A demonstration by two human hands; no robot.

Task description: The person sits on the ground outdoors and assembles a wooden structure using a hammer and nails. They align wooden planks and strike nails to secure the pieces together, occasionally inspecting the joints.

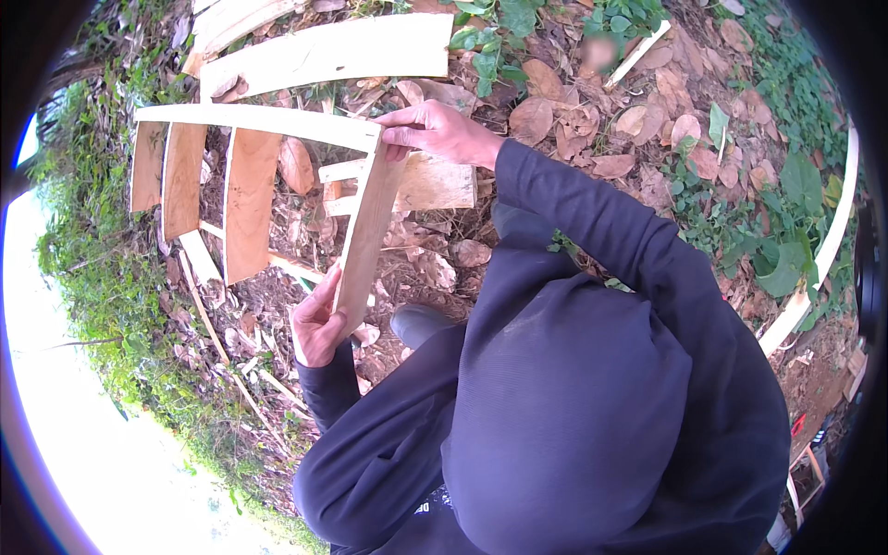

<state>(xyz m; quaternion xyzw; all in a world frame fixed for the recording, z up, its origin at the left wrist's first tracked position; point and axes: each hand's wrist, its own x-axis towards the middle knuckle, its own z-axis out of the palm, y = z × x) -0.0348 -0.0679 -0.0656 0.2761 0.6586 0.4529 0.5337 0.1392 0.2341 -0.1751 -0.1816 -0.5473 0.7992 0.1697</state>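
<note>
A wooden board [367,231] stands at the near end of a frame of pale wood. My left hand [319,319] is closed around its lower end, thumb across the face. At its upper end my right hand [439,134] grips the corner where it meets a long pale wooden strip [259,118]. Several more boards join that strip further left, among them a broad one [250,203] and a narrower one [183,176]. Behind the held board, a short wooden piece [439,183] lies on the leaves, partly hidden by it.
Dry brown leaves [546,116] cover the ground. A wide plank [328,54] lies beyond the frame. Thin sticks [222,342] lie at the left, and a long pale strip [837,222] curves along the right. My boot [421,324] is close below the frame.
</note>
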